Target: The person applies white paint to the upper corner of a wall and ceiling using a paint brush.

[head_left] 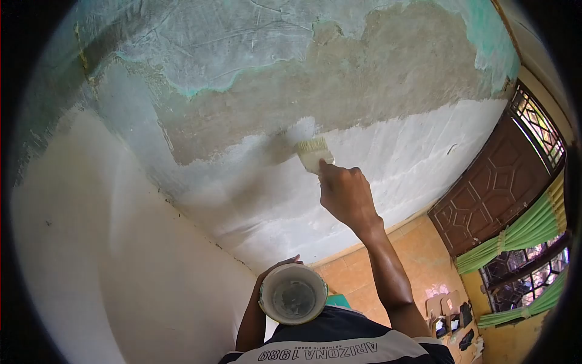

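Observation:
My right hand is closed around the handle of a wide paintbrush. Its pale bristles touch the wall at the upper edge of the fresh white paint. Above that edge lies a bare grey-brown plaster patch, bordered by old blue-green paint. Close to my chest, my left hand is wrapped around the side of a round paint tub, its fingertips showing past the far rim. Whitish paint coats the inside of the tub, which looks mostly hollow with greyish liquid at the bottom.
A whitish side wall meets the painted wall at a corner on the left. Orange tiles cover the floor. To the right are a brown panelled door, green curtains by a barred window, and a wooden rack holding dark items.

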The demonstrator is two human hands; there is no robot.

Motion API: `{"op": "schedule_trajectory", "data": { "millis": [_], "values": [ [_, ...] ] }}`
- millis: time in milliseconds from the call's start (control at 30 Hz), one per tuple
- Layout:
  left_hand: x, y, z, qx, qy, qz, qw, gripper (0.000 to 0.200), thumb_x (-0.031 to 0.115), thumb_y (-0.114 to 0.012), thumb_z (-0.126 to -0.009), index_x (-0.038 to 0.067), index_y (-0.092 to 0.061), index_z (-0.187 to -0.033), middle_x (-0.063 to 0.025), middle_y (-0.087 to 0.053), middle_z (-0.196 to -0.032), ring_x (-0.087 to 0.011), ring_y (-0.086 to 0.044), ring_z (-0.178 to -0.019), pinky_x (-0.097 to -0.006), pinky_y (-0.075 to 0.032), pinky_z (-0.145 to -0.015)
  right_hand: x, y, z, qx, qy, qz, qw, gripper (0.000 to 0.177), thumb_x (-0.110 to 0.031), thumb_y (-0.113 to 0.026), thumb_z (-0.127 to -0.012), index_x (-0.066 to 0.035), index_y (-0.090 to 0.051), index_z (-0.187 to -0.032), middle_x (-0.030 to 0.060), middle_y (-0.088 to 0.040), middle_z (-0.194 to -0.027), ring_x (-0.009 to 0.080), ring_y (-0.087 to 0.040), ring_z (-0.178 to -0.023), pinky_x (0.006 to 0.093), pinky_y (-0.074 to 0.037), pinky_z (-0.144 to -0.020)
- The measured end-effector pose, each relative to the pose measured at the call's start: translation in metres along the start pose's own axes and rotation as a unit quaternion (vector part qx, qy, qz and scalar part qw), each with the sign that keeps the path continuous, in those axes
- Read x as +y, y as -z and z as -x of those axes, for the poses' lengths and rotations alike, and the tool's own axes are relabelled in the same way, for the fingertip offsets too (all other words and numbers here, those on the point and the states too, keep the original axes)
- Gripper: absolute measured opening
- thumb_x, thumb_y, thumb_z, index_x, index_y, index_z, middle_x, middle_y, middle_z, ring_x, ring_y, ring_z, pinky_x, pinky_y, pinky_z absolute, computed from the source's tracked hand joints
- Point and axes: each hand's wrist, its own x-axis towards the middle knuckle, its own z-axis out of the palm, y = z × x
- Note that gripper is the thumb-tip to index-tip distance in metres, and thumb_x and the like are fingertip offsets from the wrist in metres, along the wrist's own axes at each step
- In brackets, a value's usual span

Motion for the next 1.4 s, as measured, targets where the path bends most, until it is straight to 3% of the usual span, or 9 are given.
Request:
{"op": "schedule_trajectory", "data": {
  "millis": [233,367,633,733,967,1067,1133,1233,1400],
  "values": [
    [0.001,0.017,-0.021,-0.092,0.099,0.051,0.990,0.024,0.039,-0.076,-0.102,0.015,-0.077,-0.104,-0.0015,-0.077,-0.094,-0.0141,-0.074,-0.080,-0.0346,-0.061,-0.074,-0.015,0.032,-0.011,0.003,-0.002,-0.011,1.000,0.026,-0.007,-0.065,-0.094,0.001,-0.075,-0.117,0.0267,-0.069,-0.074,0.0460,-0.070,-0.069,0.0529,-0.057,-0.064],
    [-0.007,0.009,-0.010,0.007,0.001,0.008,1.000,0.024,0.041,-0.073,-0.104,0.018,-0.075,-0.100,0.0002,-0.076,-0.090,-0.0149,-0.072,-0.076,-0.0349,-0.060,-0.072,-0.016,0.021,-0.009,0.057,0.026,-0.033,0.997,0.028,-0.008,-0.066,-0.093,-0.001,-0.074,-0.120,0.0262,-0.070,-0.074,0.0452,-0.071,-0.070,0.0526,-0.057,-0.064],
    [0.004,0.013,-0.016,-0.062,0.103,0.053,0.991,0.025,0.036,-0.077,-0.101,0.013,-0.078,-0.110,-0.0029,-0.078,-0.094,-0.0147,-0.075,-0.081,-0.0356,-0.062,-0.075,-0.004,0.008,0.009,-0.032,-0.005,0.013,0.999,0.036,-0.009,-0.067,-0.094,-0.001,-0.072,-0.128,0.0239,-0.072,-0.077,0.0405,-0.072,-0.070,0.0514,-0.057,-0.064],
    [0.006,0.009,-0.014,-0.047,0.091,0.036,0.994,0.024,0.037,-0.076,-0.102,0.014,-0.077,-0.107,-0.0022,-0.078,-0.092,-0.0151,-0.074,-0.079,-0.0362,-0.061,-0.074,-0.019,0.028,0.001,0.070,0.018,-0.049,0.996,0.033,-0.010,-0.067,-0.094,0.000,-0.073,-0.126,0.0236,-0.072,-0.078,0.0408,-0.071,-0.068,0.0513,-0.057,-0.065],
    [0.007,-0.006,-0.002,-0.007,0.051,0.004,0.999,0.024,0.042,-0.072,-0.104,0.019,-0.074,-0.100,-0.0001,-0.076,-0.088,-0.0162,-0.072,-0.073,-0.0380,-0.061,-0.071,-0.002,0.018,-0.008,0.012,0.028,0.028,0.999,0.028,-0.004,-0.067,-0.094,-0.003,-0.076,-0.121,0.0235,-0.069,-0.077,0.0427,-0.070,-0.069,0.0473,-0.055,-0.061],
    [0.009,0.002,-0.009,-0.038,0.121,0.034,0.991,0.024,0.042,-0.072,-0.104,0.019,-0.074,-0.100,0.0002,-0.076,-0.087,-0.0164,-0.072,-0.073,-0.0375,-0.060,-0.071,-0.014,0.039,-0.009,0.036,0.043,-0.004,0.998,0.029,-0.004,-0.067,-0.094,-0.001,-0.076,-0.122,0.0252,-0.070,-0.078,0.0431,-0.070,-0.069,0.0472,-0.056,-0.063],
    [0.012,-0.028,0.023,0.031,-0.002,-0.024,0.999,0.024,0.042,-0.072,-0.104,0.019,-0.074,-0.099,-0.0002,-0.076,-0.087,-0.0166,-0.072,-0.072,-0.0374,-0.061,-0.071,-0.028,0.049,-0.016,0.054,0.025,-0.037,0.998,0.031,-0.005,-0.066,-0.094,-0.001,-0.075,-0.124,0.0247,-0.070,-0.078,0.0432,-0.071,-0.071,0.0489,-0.057,-0.065],
    [-0.011,0.033,-0.038,0.007,0.045,0.026,0.999,0.023,0.041,-0.073,-0.104,0.018,-0.074,-0.100,-0.0005,-0.076,-0.088,-0.0164,-0.072,-0.073,-0.0368,-0.061,-0.071,-0.019,0.030,-0.017,0.054,0.011,-0.045,0.997,0.033,-0.006,-0.065,-0.094,-0.001,-0.075,-0.125,0.0244,-0.071,-0.077,0.0431,-0.072,-0.073,0.0508,-0.057,-0.067],
    [0.008,0.012,-0.017,-0.039,0.096,0.049,0.993,0.022,0.038,-0.075,-0.102,0.016,-0.076,-0.100,-0.0009,-0.076,-0.088,-0.0159,-0.073,-0.074,-0.0356,-0.061,-0.071,-0.004,0.018,-0.008,-0.007,0.018,0.012,1.000,0.029,-0.008,-0.066,-0.095,0.000,-0.075,-0.121,0.0259,-0.070,-0.075,0.0444,-0.070,-0.067,0.0528,-0.057,-0.066]
  ]
}}
